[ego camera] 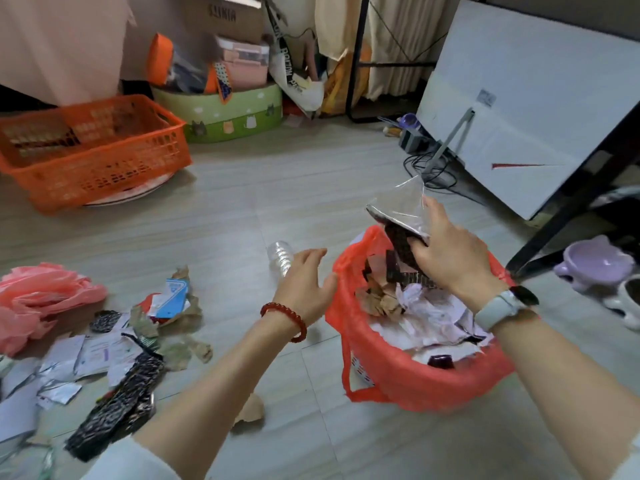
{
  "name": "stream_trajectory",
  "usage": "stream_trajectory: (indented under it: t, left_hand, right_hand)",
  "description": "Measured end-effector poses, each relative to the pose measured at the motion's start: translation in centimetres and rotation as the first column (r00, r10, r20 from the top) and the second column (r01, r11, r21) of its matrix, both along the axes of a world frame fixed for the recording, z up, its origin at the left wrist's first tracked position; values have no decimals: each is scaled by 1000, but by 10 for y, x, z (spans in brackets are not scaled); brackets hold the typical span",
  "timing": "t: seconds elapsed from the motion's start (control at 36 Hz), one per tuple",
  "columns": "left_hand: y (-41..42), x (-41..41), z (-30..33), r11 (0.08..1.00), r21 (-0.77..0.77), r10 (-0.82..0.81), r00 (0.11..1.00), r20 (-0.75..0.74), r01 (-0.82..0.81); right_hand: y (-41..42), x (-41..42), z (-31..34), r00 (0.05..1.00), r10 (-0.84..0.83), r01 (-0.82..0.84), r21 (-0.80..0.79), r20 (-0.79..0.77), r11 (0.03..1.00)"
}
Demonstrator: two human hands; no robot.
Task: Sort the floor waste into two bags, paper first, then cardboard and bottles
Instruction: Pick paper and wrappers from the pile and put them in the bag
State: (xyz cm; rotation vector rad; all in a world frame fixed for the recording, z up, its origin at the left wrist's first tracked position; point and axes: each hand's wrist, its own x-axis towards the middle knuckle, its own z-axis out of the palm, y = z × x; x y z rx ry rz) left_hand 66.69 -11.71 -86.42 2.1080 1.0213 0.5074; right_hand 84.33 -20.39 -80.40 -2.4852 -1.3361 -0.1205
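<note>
Floor waste of torn white paper, brown scraps and black patterned strips (104,358) lies lower left. Right hand (450,258) is clamped on a black patterned strip with clear film (403,223) above the open orange plastic bag (415,386), lower right, part-filled with paper. Left hand (306,285), fingers apart, touches the bag rim beside 1 clear plastic bottle (281,259).

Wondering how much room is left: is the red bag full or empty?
Nearly full. The red bag stands open, paper scraps heaped close to its rim, and the right hand holds more over it.
</note>
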Motion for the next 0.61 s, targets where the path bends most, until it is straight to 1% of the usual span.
stream_trajectory:
  t: [0.06,0.08,0.11,0.17,0.22,0.28,0.36,0.42,0.47,0.5,0.53,0.61]
  left_hand:
    - [-11,16,-5,996,66,-49,996,-77,54]
    - [-17,23,-9,992,95,-67,990,-121,79]
    - [-22,29,-12,989,114,-76,983,-164,96]
    - [-28,37,-21,989,110,-70,973,-219,96]
    - [-29,41,-28,994,81,-49,973,-224,69]
    - [-26,41,-32,994,89,-40,973,-229,62]
    - [-25,39,-34,992,98,-54,968,-245,80]
    - [-26,38,-33,991,96,-63,964,-257,91]
    - [-26,38,-34,991,97,-66,961,-267,95]
    - [-26,38,-34,991,91,-68,960,-270,96]
    - [-26,37,-34,992,85,-71,960,-272,97]
    - [-26,36,-33,993,63,-84,958,-274,105]
  right_hand:
    - [-16,14,-15,979,20,9,-143,202,990]
    - [-22,19,-26,964,59,0,-220,261,975]
    - [-27,22,-36,954,96,-10,-292,282,956]
    - [-33,26,-56,956,151,-42,-390,251,920]
    - [-33,29,-74,969,201,-115,-460,143,881]
    - [-32,29,-89,975,221,-196,-524,-14,829]
    - [-29,26,-101,940,237,-338,-582,-245,739]
    - [-24,22,-103,903,170,-395,-611,-394,686]
    - [-20,19,-105,847,74,-436,-609,-526,663]
    - [-19,17,-106,816,22,-445,-604,-578,662]
    - [-19,15,-107,795,5,-461,-597,-607,656]
    - [-18,10,-107,787,1,-465,-593,-617,657]
